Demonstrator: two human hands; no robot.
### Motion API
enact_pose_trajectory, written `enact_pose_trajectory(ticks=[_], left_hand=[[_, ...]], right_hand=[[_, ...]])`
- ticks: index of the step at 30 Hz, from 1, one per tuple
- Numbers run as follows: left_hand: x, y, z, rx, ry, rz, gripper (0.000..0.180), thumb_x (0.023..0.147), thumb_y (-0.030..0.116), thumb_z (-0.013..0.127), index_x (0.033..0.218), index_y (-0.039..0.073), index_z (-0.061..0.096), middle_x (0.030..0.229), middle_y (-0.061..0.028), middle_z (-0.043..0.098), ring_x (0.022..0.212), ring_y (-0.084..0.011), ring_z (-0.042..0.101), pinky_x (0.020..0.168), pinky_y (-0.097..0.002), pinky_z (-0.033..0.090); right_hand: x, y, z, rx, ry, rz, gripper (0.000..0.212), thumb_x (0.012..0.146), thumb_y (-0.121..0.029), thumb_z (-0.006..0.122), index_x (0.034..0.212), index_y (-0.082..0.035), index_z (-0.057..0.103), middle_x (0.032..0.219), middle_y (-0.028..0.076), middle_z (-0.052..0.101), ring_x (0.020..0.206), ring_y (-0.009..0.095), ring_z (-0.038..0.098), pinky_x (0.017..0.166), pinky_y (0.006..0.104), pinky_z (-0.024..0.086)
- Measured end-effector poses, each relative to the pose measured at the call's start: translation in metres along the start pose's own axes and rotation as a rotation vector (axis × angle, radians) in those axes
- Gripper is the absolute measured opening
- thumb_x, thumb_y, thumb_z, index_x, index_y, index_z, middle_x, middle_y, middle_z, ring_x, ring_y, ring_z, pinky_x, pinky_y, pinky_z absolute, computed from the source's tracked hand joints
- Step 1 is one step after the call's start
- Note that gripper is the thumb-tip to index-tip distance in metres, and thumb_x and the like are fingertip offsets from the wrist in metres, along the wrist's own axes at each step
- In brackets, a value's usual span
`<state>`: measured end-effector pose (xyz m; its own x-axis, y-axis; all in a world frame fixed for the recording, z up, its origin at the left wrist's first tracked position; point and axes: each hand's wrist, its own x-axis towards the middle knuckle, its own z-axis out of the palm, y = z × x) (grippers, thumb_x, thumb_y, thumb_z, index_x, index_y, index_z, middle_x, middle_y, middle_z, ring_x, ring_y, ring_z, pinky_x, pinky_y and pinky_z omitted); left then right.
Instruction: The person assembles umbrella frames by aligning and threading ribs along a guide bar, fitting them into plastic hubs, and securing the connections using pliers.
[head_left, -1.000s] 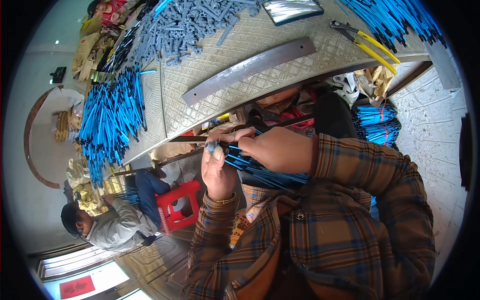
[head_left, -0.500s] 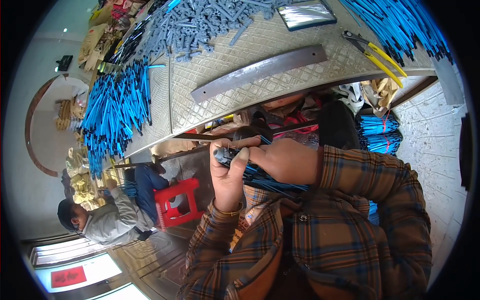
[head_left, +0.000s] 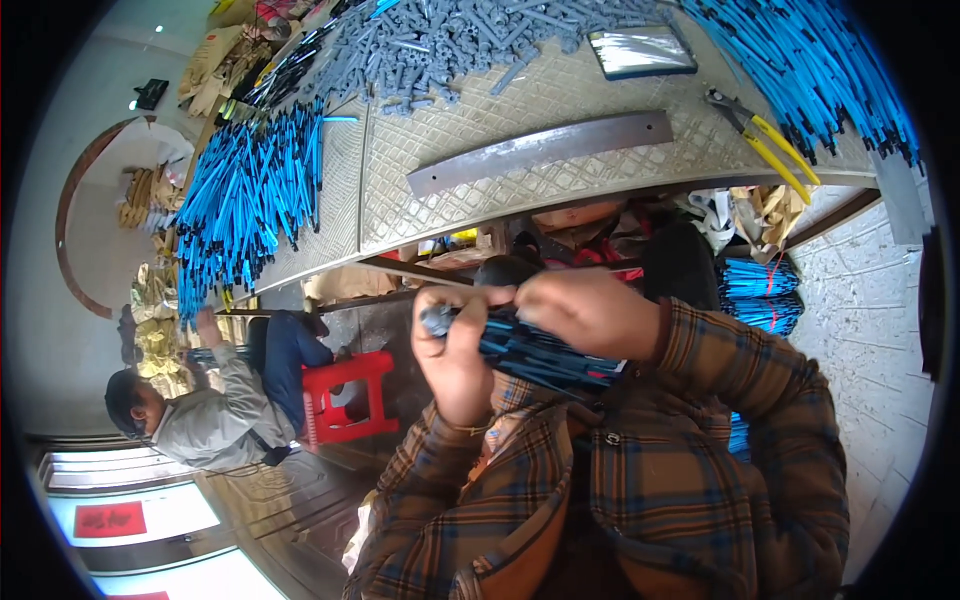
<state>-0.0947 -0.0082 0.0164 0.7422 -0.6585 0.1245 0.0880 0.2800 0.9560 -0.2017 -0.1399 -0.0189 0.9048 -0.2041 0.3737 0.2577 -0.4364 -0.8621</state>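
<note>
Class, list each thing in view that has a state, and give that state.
left hand, closed on grey piece
right hand, blurred, hold unclear
yellow-handled cutters, handles apart, unheld
metal strip, lying unheld
grey parts, heaped loose
blue rods on table, piled loose
blue bundles, tied in red

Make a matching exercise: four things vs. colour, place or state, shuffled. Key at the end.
Things
1. left hand
2. pliers
3. stool
4. curved metal strip

Descriptions
A. red all over, below the level of the tabletop
B. lies flat, with a hole near each end
C. closed around a grey piece
D. yellow-handled

Pairs: 1-C, 2-D, 3-A, 4-B
</note>
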Motion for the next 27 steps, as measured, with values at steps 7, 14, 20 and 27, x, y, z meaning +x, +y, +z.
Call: enact_pose_trajectory(ticks=[7,14,20,27], left_hand=[[0.015,0.008,0.011,-0.087,-0.108,0.12,0.012,0.08,-0.006,0.049,0.083,0.003,0.042,0.071,-0.012,0.056,0.067,-0.0202,0.057,0.069,-0.034,0.048],[0.033,-0.058,-0.002,0.083,-0.284,0.096,0.013,0.078,-0.005,0.051,0.085,0.002,0.042,0.07,-0.0106,0.053,0.064,-0.0191,0.055,0.066,-0.0337,0.048],[0.029,-0.069,0.001,0.181,-0.41,0.004,0.015,0.079,-0.005,0.054,0.082,0.003,0.043,0.073,-0.0085,0.057,0.069,-0.015,0.058,0.065,-0.0284,0.048],[0.029,-0.068,0.002,0.164,-0.503,-0.082,0.014,0.079,-0.004,0.055,0.08,0.003,0.043,0.075,-0.0086,0.059,0.073,-0.014,0.06,0.066,-0.0273,0.048]], right_hand=[[-0.036,0.054,0.023,0.177,0.069,0.287,0.035,0.09,-0.025,0.049,0.116,-0.003,0.049,0.1,0.019,0.059,0.091,0.033,0.058,0.079,0.0362,0.047],[-0.046,0.042,-0.042,-0.527,0.115,0.185,0.027,0.086,-0.025,0.051,0.105,-0.006,0.057,0.095,0.017,0.059,0.092,0.032,0.056,0.078,0.0411,0.045],[-0.084,0.022,-0.192,-1.381,0.384,0.251,0.024,0.076,-0.016,0.063,0.095,-0.004,0.055,0.099,0.011,0.057,0.091,0.033,0.052,0.076,0.0402,0.042],[-0.085,0.033,-0.202,-1.602,0.262,0.526,0.022,0.081,-0.021,0.059,0.095,-0.004,0.054,0.099,0.011,0.055,0.094,0.029,0.049,0.075,0.0378,0.04]])
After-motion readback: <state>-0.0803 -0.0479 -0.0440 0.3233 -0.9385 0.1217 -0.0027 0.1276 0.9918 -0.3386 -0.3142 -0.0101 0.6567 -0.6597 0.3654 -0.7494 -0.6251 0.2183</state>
